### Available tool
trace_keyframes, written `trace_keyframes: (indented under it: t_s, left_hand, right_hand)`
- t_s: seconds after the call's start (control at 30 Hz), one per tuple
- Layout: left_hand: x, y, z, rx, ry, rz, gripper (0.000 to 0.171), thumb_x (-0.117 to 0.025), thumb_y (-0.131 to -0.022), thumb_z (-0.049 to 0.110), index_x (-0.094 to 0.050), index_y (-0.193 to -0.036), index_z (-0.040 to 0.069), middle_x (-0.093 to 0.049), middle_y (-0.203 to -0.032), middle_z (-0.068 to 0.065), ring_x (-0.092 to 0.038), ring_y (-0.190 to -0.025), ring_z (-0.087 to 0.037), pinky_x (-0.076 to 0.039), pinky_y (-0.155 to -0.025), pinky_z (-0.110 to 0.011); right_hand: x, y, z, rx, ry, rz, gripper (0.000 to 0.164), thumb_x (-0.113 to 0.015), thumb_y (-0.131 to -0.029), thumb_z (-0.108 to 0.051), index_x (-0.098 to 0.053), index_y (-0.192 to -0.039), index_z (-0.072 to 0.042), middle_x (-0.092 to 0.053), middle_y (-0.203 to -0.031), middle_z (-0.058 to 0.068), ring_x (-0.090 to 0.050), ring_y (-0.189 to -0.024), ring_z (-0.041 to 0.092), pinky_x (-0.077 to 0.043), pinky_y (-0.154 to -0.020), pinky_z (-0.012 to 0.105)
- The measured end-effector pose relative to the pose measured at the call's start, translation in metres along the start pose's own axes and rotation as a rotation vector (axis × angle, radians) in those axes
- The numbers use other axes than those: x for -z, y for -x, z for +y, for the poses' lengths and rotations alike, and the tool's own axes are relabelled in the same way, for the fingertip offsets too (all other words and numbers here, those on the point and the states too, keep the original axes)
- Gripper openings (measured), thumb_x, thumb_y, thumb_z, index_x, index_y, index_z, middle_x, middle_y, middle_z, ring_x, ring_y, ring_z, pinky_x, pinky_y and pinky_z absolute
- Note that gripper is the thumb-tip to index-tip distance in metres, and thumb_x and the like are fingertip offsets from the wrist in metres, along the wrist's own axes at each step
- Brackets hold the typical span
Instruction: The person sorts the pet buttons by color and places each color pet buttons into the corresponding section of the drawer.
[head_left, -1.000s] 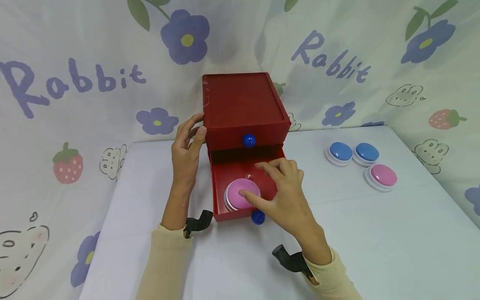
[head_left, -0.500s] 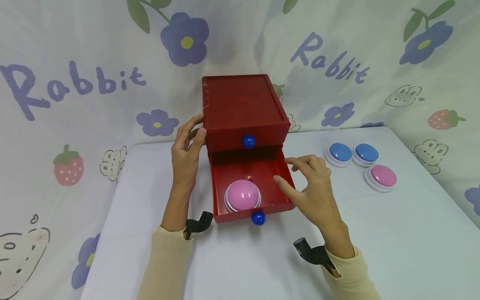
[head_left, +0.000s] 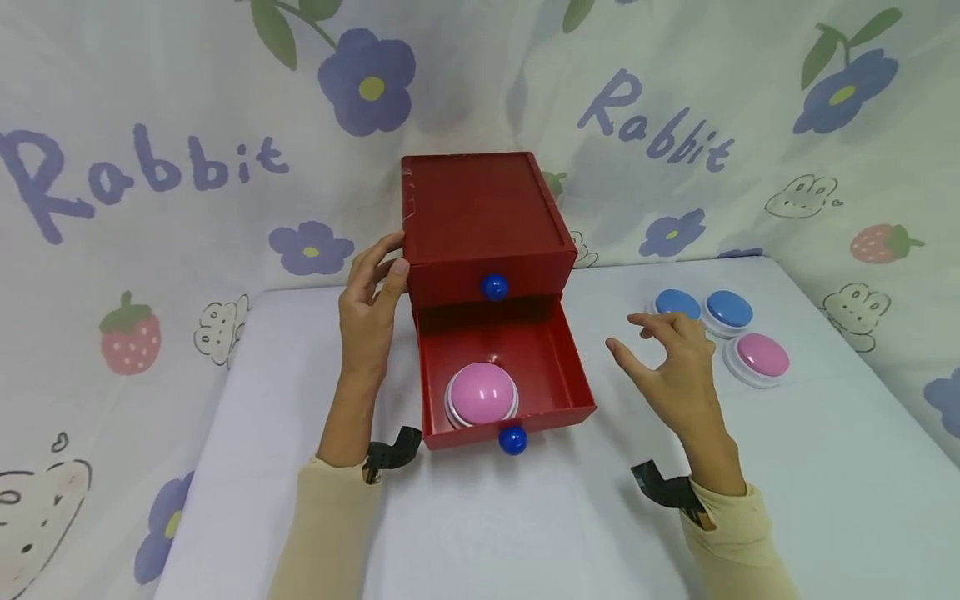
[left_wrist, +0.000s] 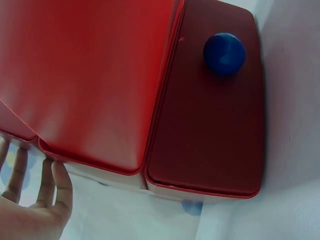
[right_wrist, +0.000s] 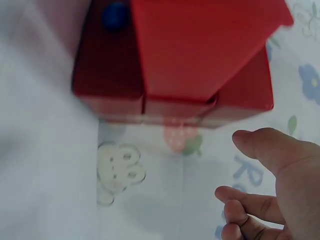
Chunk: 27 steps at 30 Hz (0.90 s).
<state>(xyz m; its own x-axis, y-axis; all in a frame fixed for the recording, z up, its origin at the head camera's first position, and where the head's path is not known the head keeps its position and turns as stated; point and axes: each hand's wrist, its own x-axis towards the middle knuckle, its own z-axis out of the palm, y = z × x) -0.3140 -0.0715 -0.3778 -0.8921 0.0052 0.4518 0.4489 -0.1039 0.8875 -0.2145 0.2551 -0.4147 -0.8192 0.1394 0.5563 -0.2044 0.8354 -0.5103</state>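
Observation:
In the head view my left hand [head_left: 367,312] steadies the left side of a red drawer box [head_left: 480,208], its fingers and thumb lying against the wall. One drawer [head_left: 543,367] is pulled out, and a pink domed push button [head_left: 483,393] with a white base sits inside it at the front left. My right hand [head_left: 678,375] hovers to the right of the drawer, thumb and fingers spread apart and holding nothing. Just behind it are two blue push buttons [head_left: 728,308] and another pink push button [head_left: 763,355]; the hand partly covers the left blue one.
The box stands at the back of a white-covered table [head_left: 480,533], close to a printed cloth backdrop [head_left: 465,75]. Blue knobs [head_left: 513,440] stick out from the drawer fronts. A lower drawer front [left_wrist: 210,120] shows shut in the left wrist view.
My right hand has moved from over the pink push button in the drawer out to the right, towards the loose buttons. The left hand has stayed on the box.

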Motion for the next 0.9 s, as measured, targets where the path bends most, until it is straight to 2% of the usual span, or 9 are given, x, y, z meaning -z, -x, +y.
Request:
trace_keyframes:
  t_s: [0.23,0.47,0.7,0.9]
  left_hand:
    - [-0.001,0.0,0.0,0.004,0.008,0.021,0.039,-0.059,-0.1,0.018,-0.06,-0.139,0.009,-0.052,-0.14,-0.004,-0.052,-0.118,-0.028,-0.051,-0.09,-0.025]
    - [-0.002,0.0,0.0,0.016,-0.011,0.015,0.04,-0.058,-0.1,0.02,-0.06,-0.139,0.011,-0.052,-0.141,-0.002,-0.053,-0.119,-0.024,-0.051,-0.09,-0.025]
    - [-0.003,0.001,-0.001,0.009,0.007,0.019,0.04,-0.058,-0.1,0.019,-0.06,-0.139,0.011,-0.052,-0.141,-0.003,-0.053,-0.118,-0.025,-0.051,-0.09,-0.024]
    - [-0.003,0.0,-0.001,0.008,0.002,0.015,0.04,-0.058,-0.1,0.019,-0.06,-0.139,0.011,-0.051,-0.141,-0.003,-0.052,-0.119,-0.027,-0.051,-0.09,-0.024]
  right_hand:
    - [0.011,-0.001,0.033,-0.06,0.055,0.005,0.041,-0.085,-0.079,-0.013,-0.071,-0.115,0.002,-0.056,-0.099,0.017,-0.047,-0.101,0.037,-0.033,-0.08,0.049]
    - [0.028,0.0,0.066,-0.2,0.12,-0.018,0.043,-0.08,-0.084,-0.018,-0.068,-0.119,0.004,-0.053,-0.105,0.02,-0.041,-0.109,0.04,-0.035,-0.077,0.046]
    - [0.047,-0.001,0.098,-0.346,0.171,-0.045,0.052,-0.075,-0.09,-0.028,-0.063,-0.126,0.007,-0.049,-0.112,0.025,-0.038,-0.114,0.046,-0.021,-0.085,0.06]
    - [0.059,0.001,0.123,-0.486,0.224,-0.081,0.063,-0.069,-0.093,-0.039,-0.056,-0.134,0.007,-0.042,-0.125,0.032,-0.032,-0.123,0.05,-0.022,-0.09,0.066]
